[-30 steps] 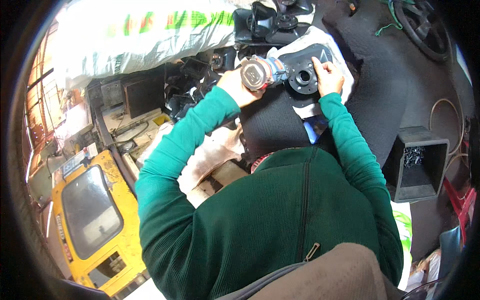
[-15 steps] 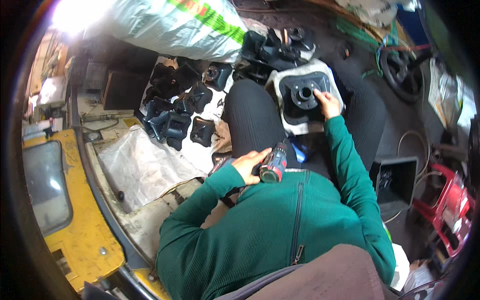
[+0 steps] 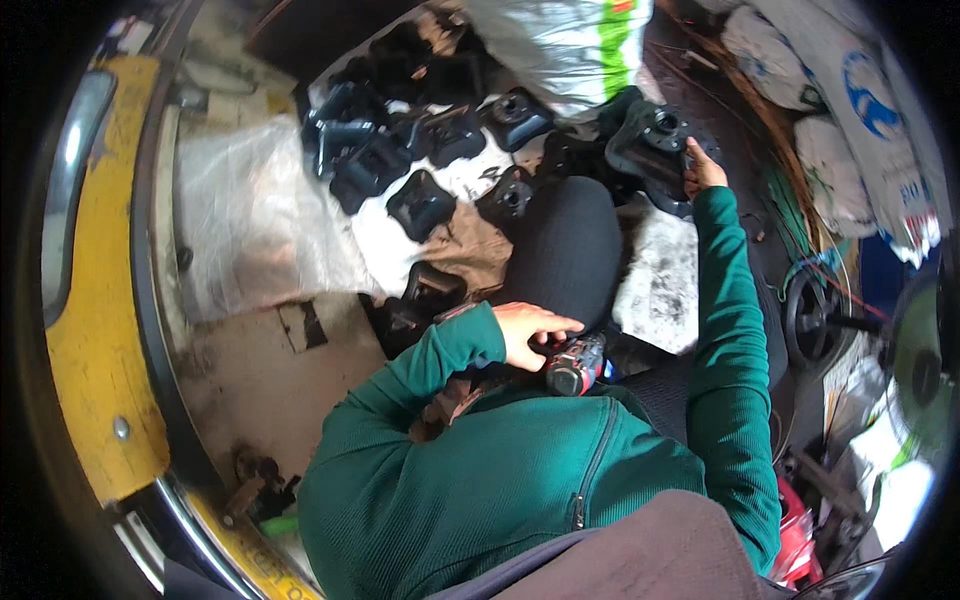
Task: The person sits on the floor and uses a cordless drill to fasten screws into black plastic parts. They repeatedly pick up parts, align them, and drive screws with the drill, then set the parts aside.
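Note:
My right hand [image 3: 706, 171], arm stretched out, grips the rim of a black square plastic part [image 3: 648, 158] with a raised round collar. It holds the part beyond my knees, against other dark parts by the white sack. In my lap, my left hand [image 3: 532, 336] is closed around a red and black cordless drill [image 3: 573, 369]; its fingers partly hide the handle. A smudged white cloth [image 3: 656, 285] lies between my legs with nothing on it.
Several similar black parts [image 3: 420, 204] lie on white sheeting at the left. A crumpled plastic sheet [image 3: 260, 225] is beside them. The yellow machine panel [image 3: 100, 300] borders the far left. A white sack [image 3: 560, 50] stands ahead; a black handwheel [image 3: 812, 318] is at the right.
My right hand has lifted the black part off the cloth and carried it forward to the other parts. The view has turned left. The drill stays in my left hand.

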Available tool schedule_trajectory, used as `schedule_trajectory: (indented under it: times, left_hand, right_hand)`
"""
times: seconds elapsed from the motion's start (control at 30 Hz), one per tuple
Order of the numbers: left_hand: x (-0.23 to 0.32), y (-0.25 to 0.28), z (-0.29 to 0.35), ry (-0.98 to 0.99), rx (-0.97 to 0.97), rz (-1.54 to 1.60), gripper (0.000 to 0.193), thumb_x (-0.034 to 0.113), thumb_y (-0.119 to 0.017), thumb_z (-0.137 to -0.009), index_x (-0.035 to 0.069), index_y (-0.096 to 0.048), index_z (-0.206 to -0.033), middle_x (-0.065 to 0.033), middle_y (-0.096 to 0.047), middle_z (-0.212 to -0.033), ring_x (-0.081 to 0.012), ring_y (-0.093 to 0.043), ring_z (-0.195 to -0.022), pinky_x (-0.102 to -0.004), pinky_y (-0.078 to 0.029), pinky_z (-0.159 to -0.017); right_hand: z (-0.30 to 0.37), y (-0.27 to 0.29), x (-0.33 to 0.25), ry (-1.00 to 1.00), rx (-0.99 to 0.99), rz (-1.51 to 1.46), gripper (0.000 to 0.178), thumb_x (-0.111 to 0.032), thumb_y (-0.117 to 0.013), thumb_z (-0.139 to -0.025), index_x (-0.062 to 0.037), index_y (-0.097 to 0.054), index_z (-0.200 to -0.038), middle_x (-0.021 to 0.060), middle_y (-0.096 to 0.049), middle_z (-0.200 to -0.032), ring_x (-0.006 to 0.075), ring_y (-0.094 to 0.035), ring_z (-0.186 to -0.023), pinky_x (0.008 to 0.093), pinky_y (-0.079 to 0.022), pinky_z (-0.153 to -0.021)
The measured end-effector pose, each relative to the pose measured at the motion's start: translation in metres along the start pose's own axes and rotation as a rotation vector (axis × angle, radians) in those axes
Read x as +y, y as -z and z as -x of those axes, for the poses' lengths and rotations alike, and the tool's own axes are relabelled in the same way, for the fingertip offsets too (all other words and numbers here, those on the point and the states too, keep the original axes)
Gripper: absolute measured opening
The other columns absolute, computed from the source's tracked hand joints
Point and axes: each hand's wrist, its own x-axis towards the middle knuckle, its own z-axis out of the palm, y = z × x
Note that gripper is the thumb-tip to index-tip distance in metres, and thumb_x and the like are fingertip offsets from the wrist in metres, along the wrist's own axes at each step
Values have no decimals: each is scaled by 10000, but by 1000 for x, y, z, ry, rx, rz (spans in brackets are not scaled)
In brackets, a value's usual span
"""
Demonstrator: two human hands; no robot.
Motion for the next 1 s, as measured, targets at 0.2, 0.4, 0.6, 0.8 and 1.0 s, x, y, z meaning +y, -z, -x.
schedule_trajectory:
  times: [0.2,0.4,0.6,0.8,1.0]
  left_hand:
    - [-67,34,46,36,673,620,403,77,-621,-806,88,-531,-1199,-61,-611,-1080,-112,-600,-788,-267,-500,-729]
    - [-321,-23,124,1151,548,34,631,394,-683,-676,79,-551,-1207,-124,-510,-1276,-245,-478,-1184,-343,-371,-998]
    - [-377,-114,95,1529,621,250,797,405,-729,-683,198,-342,-1348,-167,-404,-1295,-376,-442,-1182,-470,-409,-956]
    - [-378,-136,93,1486,1085,285,614,322,-698,-711,172,-452,-1253,-162,-531,-1159,-341,-538,-1055,-473,-465,-863]
    - [-393,-115,82,1428,1150,168,534,341,-677,-733,132,-514,-1196,-198,-592,-1084,-355,-561,-1026,-458,-451,-864]
  right_hand:
    - [49,37,45,-195,-267,70,404,-286,-366,-963,-129,-419,-1332,-70,-191,-560,33,-226,-440,191,-176,-354]
    - [150,157,67,-336,-115,-359,523,-32,-391,-886,-31,-266,-1394,-59,-307,-633,23,-292,-479,159,-240,-347]
    - [222,239,70,-267,-185,-659,524,-52,-412,-913,-43,-226,-1402,29,-496,-778,78,-448,-601,188,-357,-421]
    - [261,242,63,-184,-198,-575,453,-122,-421,-943,-85,-308,-1380,-24,-362,-633,73,-341,-514,190,-295,-390]
    - [320,202,36,-34,40,-468,449,-192,-465,-940,-88,-345,-1360,-47,-345,-615,33,-302,-493,171,-255,-367]
